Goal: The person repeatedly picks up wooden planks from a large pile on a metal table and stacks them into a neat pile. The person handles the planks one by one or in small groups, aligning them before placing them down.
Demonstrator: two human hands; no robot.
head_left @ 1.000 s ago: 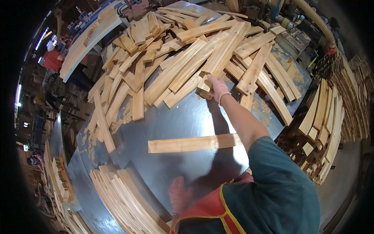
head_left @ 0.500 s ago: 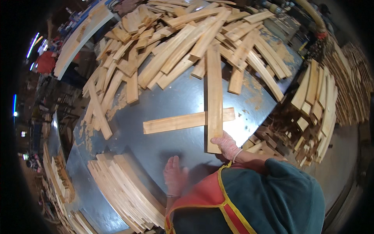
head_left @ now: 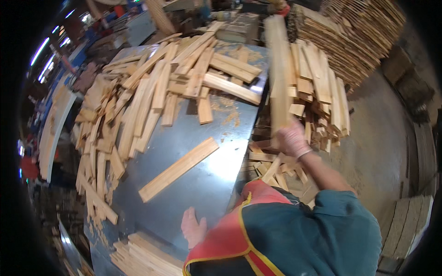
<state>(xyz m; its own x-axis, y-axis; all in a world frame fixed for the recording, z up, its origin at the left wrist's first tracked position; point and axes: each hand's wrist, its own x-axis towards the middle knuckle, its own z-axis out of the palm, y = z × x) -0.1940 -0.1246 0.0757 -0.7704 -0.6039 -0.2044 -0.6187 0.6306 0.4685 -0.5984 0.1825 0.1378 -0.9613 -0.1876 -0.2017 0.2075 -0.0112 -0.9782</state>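
Observation:
My right hand [head_left: 293,138], in a pale work glove, grips the lower end of a wooden board [head_left: 278,69]. The board stands nearly upright in the picture, blurred by motion, over the right side of the table [head_left: 184,184]. My left hand [head_left: 193,226], gloved as well, is held low near my apron with its fingers stretched out and nothing in it. A single wooden board [head_left: 179,169] lies slanted on the metal tabletop between my hands and the heap. Close to my left hand is a neat stack of boards [head_left: 142,257].
A loose heap of boards [head_left: 147,101] covers the table's far side, with sawdust around it. Beyond the right edge stands a pile of boards [head_left: 322,83], with offcuts [head_left: 281,170] below. Taller stacked timber [head_left: 340,41] rises behind it.
My right hand has swung the board from above the table to the right, past its edge. My view has turned rightward. My left hand stays low and empty.

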